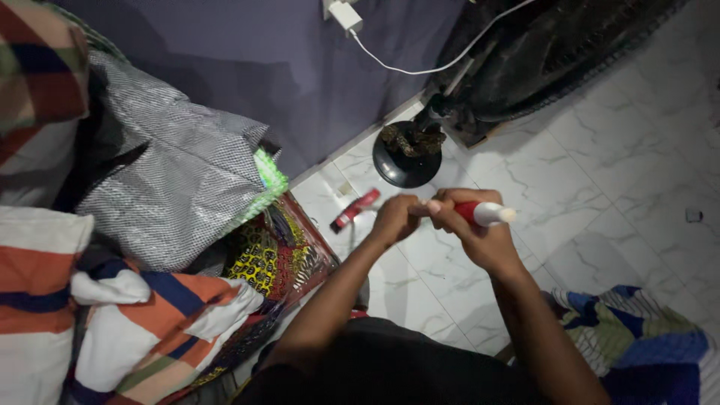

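A white marbled tile floor (600,172) meets a dark blue wall, dimly lit. Above the floor, the right hand (480,232) has its grip wrapped tight around a red tube with a white end (484,213), which pokes out to the right past the fingers. The left hand (394,217) pinches at the tube's other end. A small red stick (355,209) lies on the tiles near a black round fan base (405,169). Patterned cloth bags (277,255) sit at left.
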